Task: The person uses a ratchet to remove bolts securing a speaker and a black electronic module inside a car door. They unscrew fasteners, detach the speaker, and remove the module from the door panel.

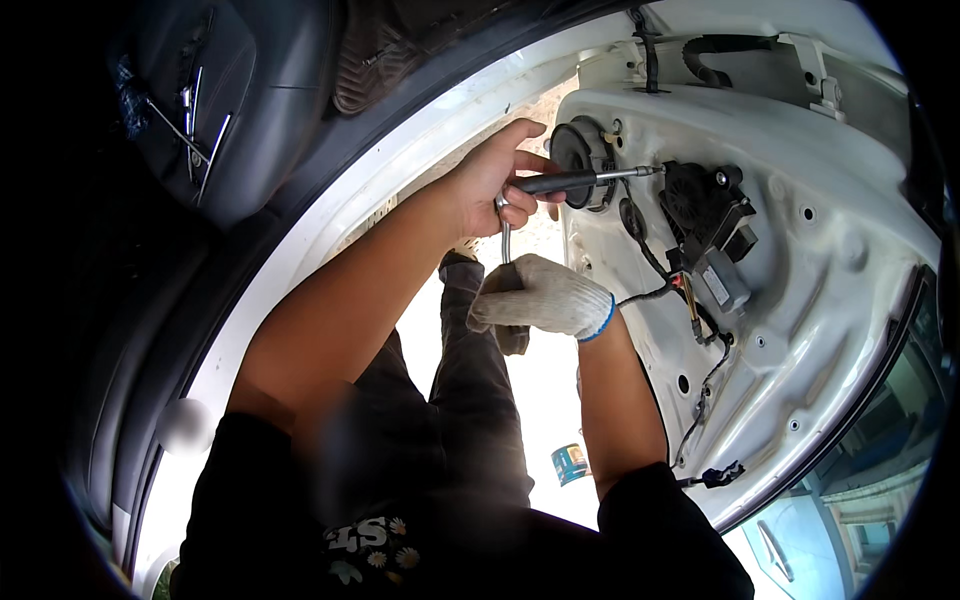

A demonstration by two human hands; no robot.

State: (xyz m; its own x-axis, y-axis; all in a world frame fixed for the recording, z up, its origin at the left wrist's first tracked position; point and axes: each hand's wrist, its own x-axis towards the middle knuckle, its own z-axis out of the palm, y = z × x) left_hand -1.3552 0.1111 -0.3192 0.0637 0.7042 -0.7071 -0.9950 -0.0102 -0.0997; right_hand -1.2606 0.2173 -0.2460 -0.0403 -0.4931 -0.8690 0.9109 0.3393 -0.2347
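My bare left hand (500, 182) is closed around the black sleeve of a crank-handled socket wrench (558, 182). The wrench's chrome shaft runs right, and its tip reaches the edge of the black window regulator motor (690, 195) on the white door panel (830, 290). A bent chrome arm drops from the sleeve to my right hand (548, 298), which wears a whitish knit glove with a blue cuff. Its fingers wrap the dark lower grip. Just beyond my left fingertips sits a round black speaker (575, 160).
Wiring (705, 325) with connectors hangs along the door. At the upper left, several chrome tools (195, 130) lie on a dark seat (270, 120). A pale door sill (300, 230) curves along my left side. A blue can (570, 464) stands on the ground below my right forearm.
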